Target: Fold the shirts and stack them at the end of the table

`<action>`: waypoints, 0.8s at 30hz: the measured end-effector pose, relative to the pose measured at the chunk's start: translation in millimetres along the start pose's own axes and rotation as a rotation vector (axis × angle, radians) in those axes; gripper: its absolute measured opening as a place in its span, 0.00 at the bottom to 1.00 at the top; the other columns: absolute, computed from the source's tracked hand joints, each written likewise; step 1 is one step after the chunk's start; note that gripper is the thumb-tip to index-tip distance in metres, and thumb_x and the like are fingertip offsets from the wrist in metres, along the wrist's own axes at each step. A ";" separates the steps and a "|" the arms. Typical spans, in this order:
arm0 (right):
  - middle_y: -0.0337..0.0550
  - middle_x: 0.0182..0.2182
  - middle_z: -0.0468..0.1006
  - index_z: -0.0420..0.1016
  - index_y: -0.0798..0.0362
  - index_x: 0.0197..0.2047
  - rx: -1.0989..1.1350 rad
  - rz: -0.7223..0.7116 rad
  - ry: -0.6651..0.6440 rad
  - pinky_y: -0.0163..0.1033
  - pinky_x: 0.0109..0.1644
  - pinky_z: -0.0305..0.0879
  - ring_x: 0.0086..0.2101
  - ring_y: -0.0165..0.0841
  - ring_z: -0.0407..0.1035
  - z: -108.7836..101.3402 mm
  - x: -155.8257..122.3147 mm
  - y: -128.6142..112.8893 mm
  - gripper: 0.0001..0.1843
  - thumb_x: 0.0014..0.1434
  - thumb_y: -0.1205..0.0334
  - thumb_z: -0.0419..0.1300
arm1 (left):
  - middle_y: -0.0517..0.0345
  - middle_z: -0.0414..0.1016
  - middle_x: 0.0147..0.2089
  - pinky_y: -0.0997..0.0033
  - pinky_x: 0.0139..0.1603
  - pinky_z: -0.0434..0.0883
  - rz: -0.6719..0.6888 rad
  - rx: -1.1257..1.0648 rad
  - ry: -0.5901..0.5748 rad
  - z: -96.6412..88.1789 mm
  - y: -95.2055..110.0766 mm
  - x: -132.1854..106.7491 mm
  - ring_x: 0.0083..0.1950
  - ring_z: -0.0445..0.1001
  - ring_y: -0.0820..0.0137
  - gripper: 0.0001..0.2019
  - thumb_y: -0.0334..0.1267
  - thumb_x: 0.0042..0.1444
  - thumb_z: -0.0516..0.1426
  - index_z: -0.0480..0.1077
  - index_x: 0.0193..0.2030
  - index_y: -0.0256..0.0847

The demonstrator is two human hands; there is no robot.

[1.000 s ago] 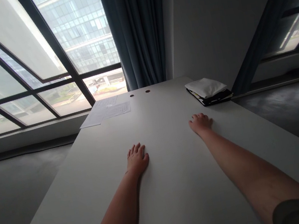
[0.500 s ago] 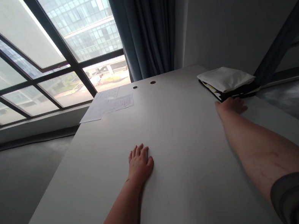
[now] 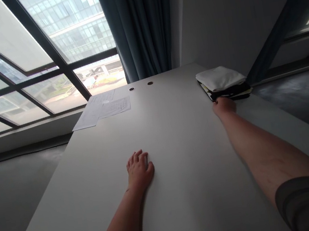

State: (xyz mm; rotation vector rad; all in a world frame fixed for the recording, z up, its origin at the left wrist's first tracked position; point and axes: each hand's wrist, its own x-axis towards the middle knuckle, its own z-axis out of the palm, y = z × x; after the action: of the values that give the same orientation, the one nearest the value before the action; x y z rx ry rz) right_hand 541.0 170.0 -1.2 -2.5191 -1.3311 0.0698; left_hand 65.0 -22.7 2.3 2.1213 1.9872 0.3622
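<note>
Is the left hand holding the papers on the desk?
No, the left hand lies open on the white desk, well apart from the papers.

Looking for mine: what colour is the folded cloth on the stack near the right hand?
The folded cloth is white, clearest in the head view.

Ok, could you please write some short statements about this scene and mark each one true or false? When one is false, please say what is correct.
The left hand lies flat on the white table. True.

The right hand holds the papers. False: it is at the front edge of a dark stack, and the papers lie away to its left.

A folded white item lies on top of the dark stack. True.

The curtain is red. False: it is dark blue-grey.
</note>
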 end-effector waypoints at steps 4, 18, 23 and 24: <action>0.62 0.48 0.81 0.82 0.60 0.50 -0.016 -0.113 0.012 0.40 0.43 0.53 0.45 0.39 0.72 2.5 -34.4 -6.2 0.15 0.70 0.62 0.57 | 0.54 0.65 0.73 0.46 0.77 0.54 -0.018 0.002 0.010 -0.3 1.0 2.6 0.76 0.56 0.53 0.22 0.43 0.62 0.56 0.71 0.63 0.51; 0.53 0.44 0.83 0.82 0.52 0.43 -0.009 -0.621 -0.158 0.37 0.45 0.64 0.44 0.41 0.77 -20.0 -255.6 -67.6 0.14 0.71 0.60 0.54 | 0.49 0.70 0.69 0.45 0.75 0.59 0.033 -0.163 0.095 5.0 -5.0 12.7 0.70 0.66 0.55 0.21 0.45 0.66 0.53 0.71 0.64 0.47; 0.54 0.41 0.83 0.80 0.54 0.46 0.076 -0.859 -0.287 0.39 0.45 0.68 0.40 0.41 0.78 -23.3 -360.5 -83.2 0.17 0.73 0.59 0.50 | 0.46 0.63 0.75 0.56 0.73 0.66 0.238 -0.639 0.072 10.4 -4.9 7.5 0.71 0.69 0.63 0.28 0.46 0.72 0.46 0.56 0.76 0.43; 0.56 0.41 0.83 0.80 0.55 0.46 0.120 -0.921 -0.328 0.39 0.45 0.69 0.39 0.42 0.78 -23.9 -379.8 -84.5 0.17 0.73 0.60 0.50 | 0.46 0.61 0.76 0.57 0.73 0.66 0.244 -0.703 0.077 12.0 -2.1 3.2 0.72 0.67 0.64 0.29 0.47 0.73 0.44 0.54 0.77 0.42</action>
State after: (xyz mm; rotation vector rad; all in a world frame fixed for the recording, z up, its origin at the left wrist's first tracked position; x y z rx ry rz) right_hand 260.4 -100.3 10.1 -1.6230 -2.3867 0.3554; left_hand 67.0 -19.2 -9.7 1.8779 1.3338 1.0214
